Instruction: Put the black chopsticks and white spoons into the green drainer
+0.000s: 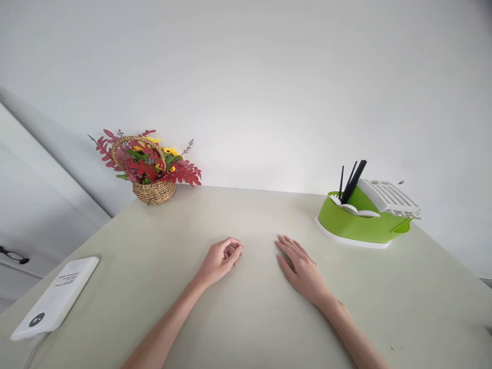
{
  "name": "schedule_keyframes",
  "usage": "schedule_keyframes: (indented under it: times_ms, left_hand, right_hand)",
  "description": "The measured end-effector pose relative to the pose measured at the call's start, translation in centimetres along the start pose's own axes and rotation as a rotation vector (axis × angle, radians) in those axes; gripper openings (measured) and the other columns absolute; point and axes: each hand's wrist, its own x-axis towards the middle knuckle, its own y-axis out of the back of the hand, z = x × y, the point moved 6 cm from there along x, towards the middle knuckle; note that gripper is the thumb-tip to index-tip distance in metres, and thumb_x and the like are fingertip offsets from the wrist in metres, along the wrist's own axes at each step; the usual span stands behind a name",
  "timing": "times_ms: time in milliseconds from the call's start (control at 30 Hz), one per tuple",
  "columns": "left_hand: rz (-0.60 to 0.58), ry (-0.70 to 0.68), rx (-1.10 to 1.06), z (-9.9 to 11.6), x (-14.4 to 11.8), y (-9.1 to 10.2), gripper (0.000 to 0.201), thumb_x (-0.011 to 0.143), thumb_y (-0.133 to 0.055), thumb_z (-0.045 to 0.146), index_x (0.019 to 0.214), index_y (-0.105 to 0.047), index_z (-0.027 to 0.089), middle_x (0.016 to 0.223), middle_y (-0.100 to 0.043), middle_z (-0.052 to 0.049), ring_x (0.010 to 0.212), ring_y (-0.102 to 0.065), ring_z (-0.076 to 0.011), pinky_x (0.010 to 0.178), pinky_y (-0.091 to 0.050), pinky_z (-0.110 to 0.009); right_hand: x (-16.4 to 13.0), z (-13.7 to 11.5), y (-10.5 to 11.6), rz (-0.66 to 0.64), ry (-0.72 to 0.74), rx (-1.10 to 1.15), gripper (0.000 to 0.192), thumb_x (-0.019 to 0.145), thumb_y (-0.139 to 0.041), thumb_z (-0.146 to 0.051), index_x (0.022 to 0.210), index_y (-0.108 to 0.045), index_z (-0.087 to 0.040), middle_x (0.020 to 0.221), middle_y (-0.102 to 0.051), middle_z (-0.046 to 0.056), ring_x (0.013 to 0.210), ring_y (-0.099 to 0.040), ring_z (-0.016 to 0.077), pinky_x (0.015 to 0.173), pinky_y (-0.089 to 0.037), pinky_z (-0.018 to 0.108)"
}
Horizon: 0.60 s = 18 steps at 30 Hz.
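Note:
My left hand (222,260) rests on its side on the pale table (246,318), fingers loosely curled toward the thumb, and nothing shows in it. My right hand (299,266) lies flat, palm down, fingers stretched out and touching only the tabletop. A gap of bare tabletop separates the two hands. Nearest to my right hand, beyond it to the right, stands a green holder (346,223) with a white base. Black sticks like chopsticks (351,183) poke up from it, beside white spoon-shaped pieces (349,208). A white slotted rack (390,197) sits tilted at its right end.
At the back left stands a wicker basket (154,192) with red leaves and yellow flowers. A white flat device (57,297) with a cable lies along the left edge. Behind the table rises a white wall (246,92); a white cabinet with a dark handle (14,255) is at left.

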Motion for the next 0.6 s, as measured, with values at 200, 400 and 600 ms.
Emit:
schedule_keyframes:
  times_ms: [200, 400, 600]
  left_hand:
    - [0.003, 0.004, 0.022, -0.29, -0.1, -0.06, 0.032, 0.098, -0.058, 0.051, 0.102, -0.071, 0.022, 0.08, -0.07, -0.001, 0.062, -0.064, -0.0134, 0.054, -0.044, -0.022]
    - [-0.009, -0.099, 0.006, -0.2, 0.02, -0.29, 0.025, 0.095, -0.065, 0.045, 0.096, -0.075, 0.022, 0.102, -0.07, -0.004, 0.066, -0.062, -0.0111, 0.061, -0.05, -0.024]
    - [-0.013, -0.117, 0.006, -0.36, 0.16, -0.39, 0.022, 0.093, -0.069, 0.044, 0.091, -0.077, 0.023, 0.105, -0.068, -0.004, 0.068, -0.06, -0.0106, 0.064, -0.052, -0.025]
  right_hand:
    - [-0.11, -0.06, 0.07, -0.004, -0.014, -0.003, 0.051, 0.107, -0.037, -0.045, 0.151, -0.054, -0.024, 0.162, -0.045, 0.004, 0.153, -0.037, 0.0241, 0.128, -0.03, 0.052]
    - [-0.16, 0.03, -0.03, -0.017, -0.014, -0.011, 0.05, 0.108, -0.037, -0.044, 0.151, -0.054, -0.025, 0.162, -0.046, 0.004, 0.153, -0.037, 0.0239, 0.128, -0.031, 0.052]
    - [-0.22, 0.16, -0.12, -0.008, -0.017, -0.011, 0.05, 0.107, -0.038, -0.045, 0.15, -0.055, -0.024, 0.161, -0.046, 0.005, 0.152, -0.038, 0.025, 0.127, -0.032, 0.053]
